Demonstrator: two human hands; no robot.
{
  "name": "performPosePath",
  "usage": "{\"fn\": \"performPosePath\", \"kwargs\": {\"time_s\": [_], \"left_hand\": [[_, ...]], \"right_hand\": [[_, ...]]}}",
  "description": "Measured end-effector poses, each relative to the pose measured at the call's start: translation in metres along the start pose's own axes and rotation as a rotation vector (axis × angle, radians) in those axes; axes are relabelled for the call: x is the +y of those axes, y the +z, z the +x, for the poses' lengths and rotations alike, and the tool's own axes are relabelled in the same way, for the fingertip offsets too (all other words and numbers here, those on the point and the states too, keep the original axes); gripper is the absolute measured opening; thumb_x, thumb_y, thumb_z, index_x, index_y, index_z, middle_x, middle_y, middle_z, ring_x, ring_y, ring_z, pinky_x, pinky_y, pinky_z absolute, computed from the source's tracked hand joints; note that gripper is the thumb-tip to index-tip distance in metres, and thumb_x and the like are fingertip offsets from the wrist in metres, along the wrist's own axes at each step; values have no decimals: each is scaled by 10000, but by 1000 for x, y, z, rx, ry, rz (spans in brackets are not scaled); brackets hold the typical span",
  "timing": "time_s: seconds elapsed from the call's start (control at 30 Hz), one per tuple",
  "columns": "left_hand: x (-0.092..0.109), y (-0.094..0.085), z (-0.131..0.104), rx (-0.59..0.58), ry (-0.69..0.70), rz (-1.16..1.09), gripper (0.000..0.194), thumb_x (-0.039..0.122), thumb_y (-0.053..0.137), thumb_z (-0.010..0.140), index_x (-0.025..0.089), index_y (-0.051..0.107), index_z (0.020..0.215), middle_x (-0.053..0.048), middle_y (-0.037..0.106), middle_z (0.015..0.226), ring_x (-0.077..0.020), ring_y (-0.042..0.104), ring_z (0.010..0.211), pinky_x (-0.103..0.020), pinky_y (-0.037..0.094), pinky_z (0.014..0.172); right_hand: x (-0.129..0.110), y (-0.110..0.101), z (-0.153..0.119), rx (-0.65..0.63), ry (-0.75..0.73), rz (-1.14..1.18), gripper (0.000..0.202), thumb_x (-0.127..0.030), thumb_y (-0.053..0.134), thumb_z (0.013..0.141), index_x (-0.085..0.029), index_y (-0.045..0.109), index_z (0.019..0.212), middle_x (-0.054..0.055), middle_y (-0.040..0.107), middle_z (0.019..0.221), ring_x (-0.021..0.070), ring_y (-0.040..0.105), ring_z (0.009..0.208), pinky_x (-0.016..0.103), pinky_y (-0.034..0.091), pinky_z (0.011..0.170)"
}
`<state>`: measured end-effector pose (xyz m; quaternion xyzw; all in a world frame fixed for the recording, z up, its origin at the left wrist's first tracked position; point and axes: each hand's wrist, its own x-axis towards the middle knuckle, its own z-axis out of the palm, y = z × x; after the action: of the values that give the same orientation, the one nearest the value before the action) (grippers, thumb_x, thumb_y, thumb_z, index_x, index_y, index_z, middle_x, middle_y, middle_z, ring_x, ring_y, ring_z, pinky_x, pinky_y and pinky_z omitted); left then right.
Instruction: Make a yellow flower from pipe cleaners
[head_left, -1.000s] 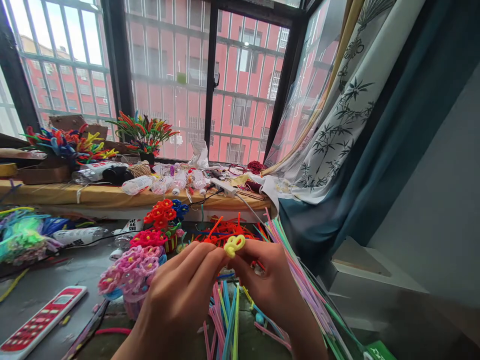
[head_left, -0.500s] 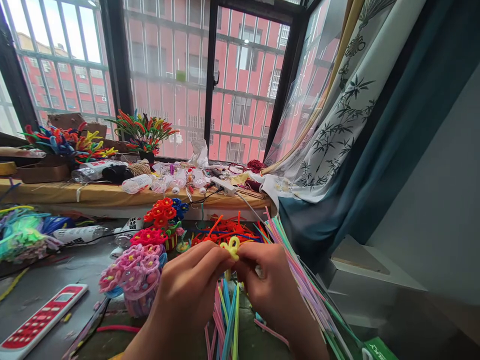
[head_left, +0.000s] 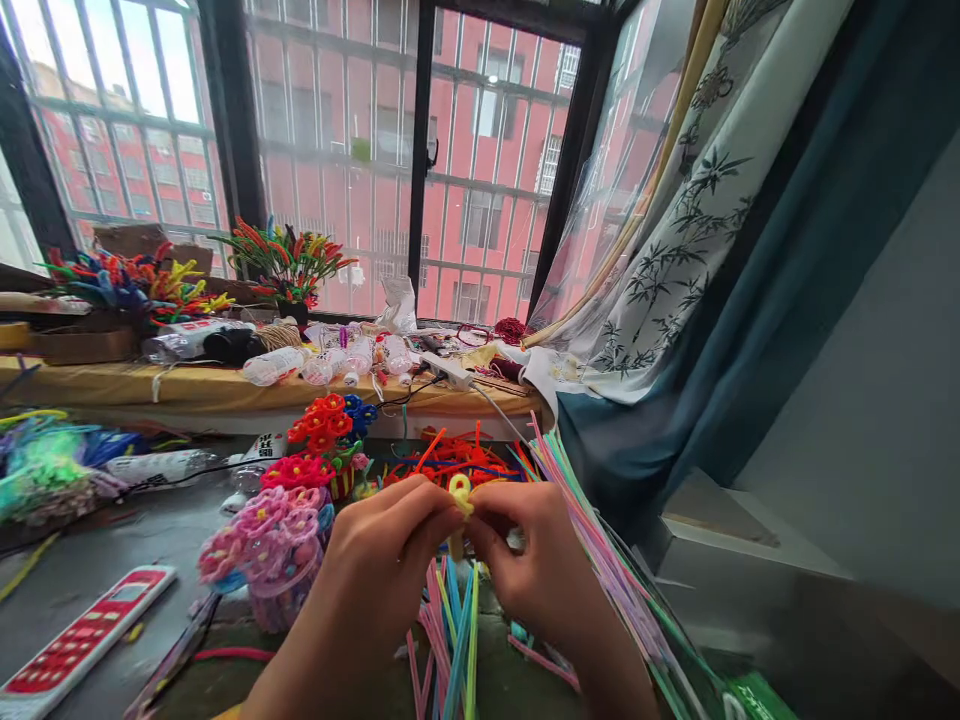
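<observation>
Both hands up front, fingertips nearly meeting. Left hand pinches the yellow fuzzy loop from its left; right hand pinches the same piece from its right. Loop sticks up between the fingertips, above the table; its lower part is mostly hidden by fingers. Below the hands, loose pink, blue and yellow-green stems lie on the table. Pink stick to the left, red-and-white remote further left, lying flat. Long pastel stems run slantwise right of the right hand. Left of the left hand: pink fuzzy flowers in a pot, red flowers behind them. Orange-red stem pile just beyond the hands. Bottle on its side, far left. Behind: cloth-covered sill with plastic bottles, a white power strip and a multicolour bouquet. Bamboo-print curtain at right. Barred window at back, pink-red building outside.
</observation>
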<state>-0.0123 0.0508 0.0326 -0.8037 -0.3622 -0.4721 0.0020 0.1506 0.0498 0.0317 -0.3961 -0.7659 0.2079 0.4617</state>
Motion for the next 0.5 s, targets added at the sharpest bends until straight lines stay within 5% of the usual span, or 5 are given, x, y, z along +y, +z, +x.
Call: {"fn": "performPosePath", "kwargs": {"time_s": [0.23,0.5], "left_hand": [[-6,2,1,28,-165,-264,277,251,585,884,182,619,618,84,463,508,-64,403,472,-155,313,458],[-7,4,1,-75,-358,-427,318,362,576,864,173,615,612,78,416,496,-73,354,452,-182,256,409]], "right_hand": [[2,-4,0,-26,-32,111,222,-136,560,798,-168,508,585,-40,462,559,98,404,544,233,259,515],[3,-2,2,-4,-55,132,229,-144,559,813,-166,527,587,-35,478,553,102,420,535,235,271,516]]}}
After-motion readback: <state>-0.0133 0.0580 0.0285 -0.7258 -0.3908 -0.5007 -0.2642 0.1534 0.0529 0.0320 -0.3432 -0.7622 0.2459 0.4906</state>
